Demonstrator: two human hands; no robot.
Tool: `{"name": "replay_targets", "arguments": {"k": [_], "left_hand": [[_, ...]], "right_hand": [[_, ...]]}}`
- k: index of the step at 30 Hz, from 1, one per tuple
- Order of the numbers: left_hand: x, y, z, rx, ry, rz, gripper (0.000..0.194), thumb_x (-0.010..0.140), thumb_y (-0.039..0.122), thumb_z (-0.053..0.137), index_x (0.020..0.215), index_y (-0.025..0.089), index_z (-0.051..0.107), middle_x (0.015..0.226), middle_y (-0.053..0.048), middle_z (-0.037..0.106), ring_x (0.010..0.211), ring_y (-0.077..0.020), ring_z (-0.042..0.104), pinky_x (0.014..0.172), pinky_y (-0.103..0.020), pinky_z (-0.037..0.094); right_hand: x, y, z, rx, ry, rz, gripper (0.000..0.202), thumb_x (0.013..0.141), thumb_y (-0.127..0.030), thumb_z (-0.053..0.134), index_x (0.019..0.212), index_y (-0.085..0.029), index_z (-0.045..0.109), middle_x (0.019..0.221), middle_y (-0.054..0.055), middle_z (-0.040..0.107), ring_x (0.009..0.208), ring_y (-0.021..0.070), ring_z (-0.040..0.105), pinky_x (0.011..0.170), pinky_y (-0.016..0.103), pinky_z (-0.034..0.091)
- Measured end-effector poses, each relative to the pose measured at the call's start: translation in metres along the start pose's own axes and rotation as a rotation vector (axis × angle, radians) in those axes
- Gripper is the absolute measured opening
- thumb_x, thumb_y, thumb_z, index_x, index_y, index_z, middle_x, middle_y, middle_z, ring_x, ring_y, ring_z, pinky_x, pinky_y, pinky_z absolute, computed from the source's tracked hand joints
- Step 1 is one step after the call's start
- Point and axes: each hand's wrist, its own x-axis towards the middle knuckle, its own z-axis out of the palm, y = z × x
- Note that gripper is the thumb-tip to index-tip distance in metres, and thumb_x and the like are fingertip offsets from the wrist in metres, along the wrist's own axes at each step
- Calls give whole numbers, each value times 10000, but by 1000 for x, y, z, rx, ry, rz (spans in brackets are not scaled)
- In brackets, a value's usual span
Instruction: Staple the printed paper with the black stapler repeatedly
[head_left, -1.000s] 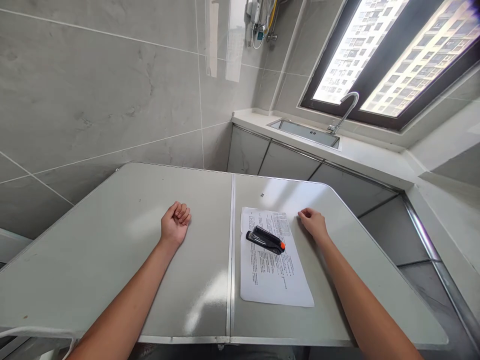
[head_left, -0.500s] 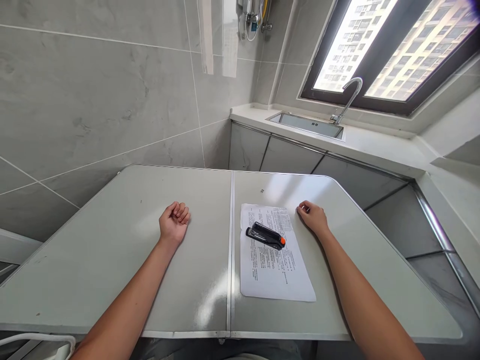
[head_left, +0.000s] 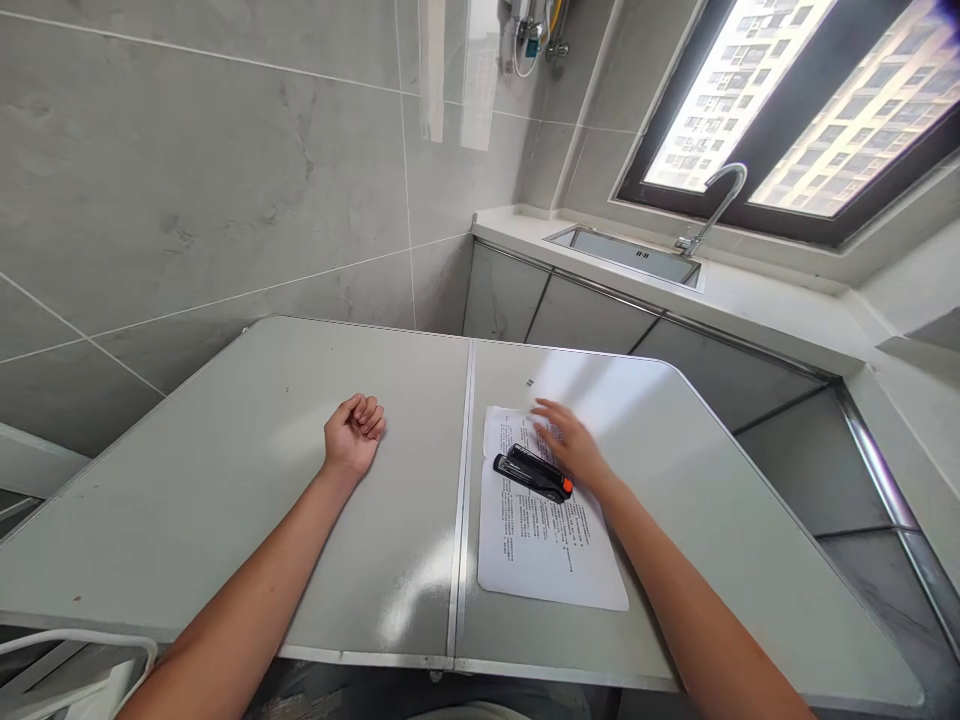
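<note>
A black stapler (head_left: 534, 474) with an orange-red end lies on a printed sheet of paper (head_left: 551, 560), on the right half of the table. My right hand (head_left: 566, 438) is over the paper's upper right part, just behind the stapler, its fingers spread and slightly blurred. Whether it touches the paper or stapler I cannot tell. On the left half, my left hand (head_left: 355, 436) rests palm up on the table with its fingers curled in and nothing visible in them. Two tiny staple-like bits (head_left: 529, 382) lie beyond the paper's top edge.
The pale folding table (head_left: 390, 560) has a metal seam (head_left: 461, 500) down its middle. Behind it stand a grey tiled wall (head_left: 225, 180) and a counter with a sink (head_left: 630, 250) and tap (head_left: 716, 205) under a window. A white chair frame (head_left: 97, 645) shows at lower left.
My right hand has moved left from beside the paper to above it, and its fingers have spread. My left hand stays put. The view has tilted slightly.
</note>
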Motion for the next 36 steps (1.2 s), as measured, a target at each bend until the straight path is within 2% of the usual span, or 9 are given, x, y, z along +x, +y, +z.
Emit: {"name": "replay_targets", "arguments": {"k": [4, 12, 17, 20, 24, 26, 31, 34, 36], "left_hand": [[0, 0, -1, -35, -6, 3, 397, 844, 243, 640, 637, 201, 304, 609, 47, 282, 477, -77, 282, 426, -233, 271], [-1, -3, 0, -66, 14, -13, 395, 864, 246, 634, 618, 197, 330, 623, 45, 271, 486, -77, 283, 423, -226, 266], [6, 2, -2, 41, 30, -25, 413, 859, 268, 631, 599, 210, 315, 600, 57, 245, 471, -80, 237, 415, -225, 235], [23, 10, -12, 424, 88, -37, 470, 825, 278, 681, 551, 218, 304, 538, 65, 229, 449, -76, 179, 407, -246, 132], [50, 25, -36, 825, 62, 153, 487, 776, 275, 758, 498, 190, 368, 519, 51, 267, 476, -74, 228, 442, -249, 119], [58, 30, -47, 819, 53, 179, 463, 797, 320, 757, 512, 186, 417, 518, 48, 302, 470, -76, 257, 431, -243, 144], [60, 38, -59, 487, 111, 181, 473, 832, 353, 744, 556, 198, 392, 535, 62, 299, 425, -62, 257, 386, -211, 195], [57, 38, -60, 422, 101, 184, 491, 834, 331, 762, 548, 193, 387, 540, 61, 288, 426, -58, 262, 377, -199, 211], [56, 38, -59, 434, 73, 172, 506, 844, 333, 760, 536, 191, 384, 536, 55, 290, 428, -59, 265, 378, -204, 201]], "right_hand": [[-2, -37, 26, -35, -368, -230, 482, 1091, -399, 387, 1568, -357, 444, 1690, 21, 328, 1578, 260, 270, 1289, 574, 178], [1, -76, 52, -91, -483, -403, 508, 1106, -405, 392, 1612, -369, 359, 1706, 14, 272, 1592, 248, 223, 1300, 578, 156], [26, -112, 93, -122, -448, -395, 500, 1107, -437, 370, 1598, -347, 392, 1700, 22, 295, 1590, 260, 232, 1291, 587, 171], [44, -142, 121, -135, -391, -339, 496, 1102, -431, 382, 1584, -323, 414, 1697, 50, 304, 1584, 278, 249, 1280, 615, 164], [64, -181, 151, -133, -363, -283, 507, 1101, -441, 364, 1579, -277, 411, 1707, 75, 278, 1590, 290, 227, 1272, 636, 151], [72, -197, 162, -113, -363, -285, 508, 1102, -444, 355, 1573, -264, 415, 1706, 81, 283, 1590, 288, 225, 1274, 628, 151], [83, -218, 179, -44, -329, -305, 475, 1093, -429, 397, 1543, -282, 441, 1694, 63, 319, 1581, 286, 242, 1269, 633, 146], [88, -209, 172, 70, -262, -283, 480, 1067, -417, 447, 1519, -259, 485, 1636, 72, 419, 1534, 278, 323, 1263, 571, 230], [94, -183, 153, 163, -146, -190, 440, 1035, -368, 474, 1447, -251, 574, 1495, 87, 561, 1423, 266, 449, 1212, 504, 346]]}}
